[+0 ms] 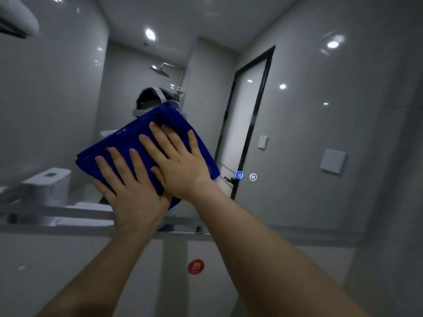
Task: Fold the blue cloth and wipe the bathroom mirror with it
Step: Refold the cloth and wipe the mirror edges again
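The folded blue cloth (128, 145) lies flat against the bathroom mirror (297, 124), a little left of the picture's middle. My left hand (130, 191) presses on its lower left part with straight, spread fingers. My right hand (178, 161) presses on its right part, fingers also straight and spread, its heel partly over my left hand. Behind the cloth the mirror shows a person's head wearing a strap, mostly hidden by the cloth.
Two small lit touch icons (246, 176) glow on the mirror right of the cloth. The mirror reflects a toilet (48, 181), a shower head (160, 70) and a black-framed door (249, 110). Below the mirror runs a grey ledge (57, 227) and a panel with a red sticker (196, 266).
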`<state>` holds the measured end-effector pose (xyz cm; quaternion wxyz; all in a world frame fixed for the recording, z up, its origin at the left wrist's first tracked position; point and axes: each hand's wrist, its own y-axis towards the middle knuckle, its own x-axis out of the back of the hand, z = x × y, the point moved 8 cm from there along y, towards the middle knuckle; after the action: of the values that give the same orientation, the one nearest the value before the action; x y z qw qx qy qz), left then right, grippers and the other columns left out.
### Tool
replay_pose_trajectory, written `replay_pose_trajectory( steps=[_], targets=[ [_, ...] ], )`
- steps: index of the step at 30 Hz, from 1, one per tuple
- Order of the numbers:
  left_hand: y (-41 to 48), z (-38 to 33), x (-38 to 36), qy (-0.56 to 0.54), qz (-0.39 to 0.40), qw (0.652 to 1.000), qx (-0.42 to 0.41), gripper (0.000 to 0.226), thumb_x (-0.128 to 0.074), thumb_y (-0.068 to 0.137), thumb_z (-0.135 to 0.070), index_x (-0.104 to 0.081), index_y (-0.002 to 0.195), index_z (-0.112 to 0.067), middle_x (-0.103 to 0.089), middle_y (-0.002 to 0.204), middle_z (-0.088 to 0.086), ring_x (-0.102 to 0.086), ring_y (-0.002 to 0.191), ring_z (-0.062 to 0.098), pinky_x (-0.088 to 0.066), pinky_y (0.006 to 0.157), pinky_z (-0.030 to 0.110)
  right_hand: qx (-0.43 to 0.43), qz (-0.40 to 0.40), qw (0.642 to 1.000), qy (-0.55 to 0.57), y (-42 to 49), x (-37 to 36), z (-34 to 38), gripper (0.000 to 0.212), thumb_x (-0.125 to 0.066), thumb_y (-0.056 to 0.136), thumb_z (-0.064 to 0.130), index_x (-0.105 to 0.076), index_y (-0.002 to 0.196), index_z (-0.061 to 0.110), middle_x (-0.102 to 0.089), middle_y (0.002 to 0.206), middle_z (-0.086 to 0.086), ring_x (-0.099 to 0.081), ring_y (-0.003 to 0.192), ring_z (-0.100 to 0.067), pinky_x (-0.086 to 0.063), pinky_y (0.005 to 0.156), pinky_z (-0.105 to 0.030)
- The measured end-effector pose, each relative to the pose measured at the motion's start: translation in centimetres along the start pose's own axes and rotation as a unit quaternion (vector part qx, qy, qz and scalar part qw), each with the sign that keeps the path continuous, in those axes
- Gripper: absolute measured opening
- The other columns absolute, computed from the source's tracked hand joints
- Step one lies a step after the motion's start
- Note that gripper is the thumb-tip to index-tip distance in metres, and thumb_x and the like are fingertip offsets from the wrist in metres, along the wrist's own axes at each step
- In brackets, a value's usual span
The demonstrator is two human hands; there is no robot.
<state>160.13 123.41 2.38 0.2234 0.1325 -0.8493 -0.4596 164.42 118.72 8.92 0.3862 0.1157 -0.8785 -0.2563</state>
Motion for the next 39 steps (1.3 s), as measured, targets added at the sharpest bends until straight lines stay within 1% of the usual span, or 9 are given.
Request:
replay_pose_trajectory(
  steps=[3, 7, 11, 19, 24, 29, 33, 37, 39],
  targets=[
    [-2.2, -1.4, -1.1, -0.010, 0.005, 0.997, 0.079, 0.080, -0.025, 0.082, -0.051, -0.015, 0.143, 0.000, -0.017, 0.147, 0.034, -0.016, 0.134, 0.054, -0.019, 0.102, 0.068, 0.067, 0.003, 0.997, -0.046, -1.2, -0.6, -0.9, 0.060, -0.027, 0.098, 0.041, 0.004, 0.148, 0.030, 0.010, 0.157, 0.005, 0.008, 0.145, -0.015, 0.011, 0.113, -0.046],
    [-5.0, -5.4, -2.8, -0.036, 0.012, 0.987, 0.157, 0.075, -0.006, 0.088, -0.051, -0.015, 0.141, 0.001, -0.022, 0.145, 0.035, -0.021, 0.133, 0.054, -0.024, 0.100, 0.067, 0.120, 0.004, 0.990, -0.071, -4.0, -1.5, -3.8, 0.058, -0.024, 0.099, 0.040, 0.006, 0.148, 0.029, 0.010, 0.157, 0.005, 0.009, 0.145, -0.015, 0.016, 0.112, -0.042],
    [-8.1, -11.8, -5.9, -0.042, 0.014, 0.983, 0.178, 0.084, -0.026, 0.077, -0.053, -0.019, 0.140, 0.002, -0.027, 0.144, 0.035, -0.025, 0.132, 0.053, -0.023, 0.101, 0.067, 0.134, 0.021, 0.988, -0.080, -8.1, -3.4, -9.3, 0.058, -0.022, 0.098, 0.041, 0.004, 0.148, 0.029, 0.007, 0.158, 0.005, 0.007, 0.145, -0.017, 0.020, 0.108, -0.038],
    [-13.5, -25.1, -11.2, -0.080, 0.053, 0.977, 0.191, 0.089, -0.027, 0.072, -0.056, -0.021, 0.141, 0.001, -0.029, 0.143, 0.033, -0.026, 0.131, 0.052, -0.020, 0.101, 0.066, 0.111, 0.038, 0.986, -0.117, -16.1, -6.5, -21.2, 0.059, -0.016, 0.091, 0.043, 0.008, 0.144, 0.032, 0.004, 0.158, 0.005, 0.003, 0.145, -0.018, 0.019, 0.107, -0.042],
    [-17.1, -32.3, -14.9, -0.102, 0.083, 0.977, 0.168, 0.086, -0.029, 0.078, -0.057, -0.016, 0.143, -0.001, -0.016, 0.145, 0.029, -0.014, 0.133, 0.048, -0.021, 0.100, 0.068, 0.074, -0.034, 0.989, -0.126, -21.7, -8.2, -28.1, 0.058, -0.031, 0.086, 0.042, -0.036, 0.141, 0.025, -0.041, 0.146, -0.002, -0.041, 0.133, -0.024, -0.019, 0.105, -0.051],
    [-20.0, -37.5, -17.2, -0.062, 0.101, 0.989, 0.094, 0.108, -0.044, 0.068, -0.063, 0.004, 0.145, -0.004, -0.007, 0.147, 0.029, -0.008, 0.133, 0.049, -0.020, 0.098, 0.070, 0.024, -0.061, 0.993, -0.099, -26.7, -10.4, -33.4, 0.056, -0.035, 0.086, 0.041, -0.030, 0.139, 0.025, -0.041, 0.146, -0.005, -0.040, 0.132, -0.026, -0.032, 0.100, -0.058],
    [-22.4, -41.6, -19.3, -0.008, 0.138, 0.990, -0.027, 0.122, -0.047, 0.066, -0.071, 0.021, 0.143, -0.005, 0.014, 0.149, 0.025, 0.007, 0.135, 0.043, -0.008, 0.103, 0.068, -0.096, -0.055, 0.993, -0.034, -31.6, -13.3, -38.1, 0.059, -0.035, 0.087, 0.040, -0.025, 0.142, 0.022, -0.034, 0.148, -0.009, -0.026, 0.133, -0.025, -0.035, 0.097, -0.060],
    [-24.3, -45.4, -20.9, 0.045, 0.185, 0.952, -0.240, 0.116, -0.060, 0.063, -0.070, -0.003, 0.146, -0.012, -0.005, 0.155, 0.016, 0.003, 0.139, 0.039, -0.011, 0.102, 0.063, -0.245, -0.043, 0.966, 0.077, -38.1, -17.2, -41.2, 0.068, -0.033, 0.090, 0.042, -0.009, 0.147, 0.013, -0.008, 0.149, -0.010, -0.020, 0.137, -0.027, -0.032, 0.101, -0.056],
    [-25.0, -46.9, -21.3, 0.085, 0.205, 0.912, -0.344, 0.106, -0.057, 0.070, -0.069, -0.002, 0.143, -0.016, 0.012, 0.151, 0.015, 0.016, 0.140, 0.037, -0.005, 0.107, 0.064, -0.325, -0.039, 0.935, 0.134, -40.7, -19.3, -41.7, 0.069, -0.025, 0.089, 0.048, 0.005, 0.143, 0.016, 0.009, 0.148, -0.004, -0.001, 0.138, -0.019, -0.020, 0.110, -0.049]
  ],
)
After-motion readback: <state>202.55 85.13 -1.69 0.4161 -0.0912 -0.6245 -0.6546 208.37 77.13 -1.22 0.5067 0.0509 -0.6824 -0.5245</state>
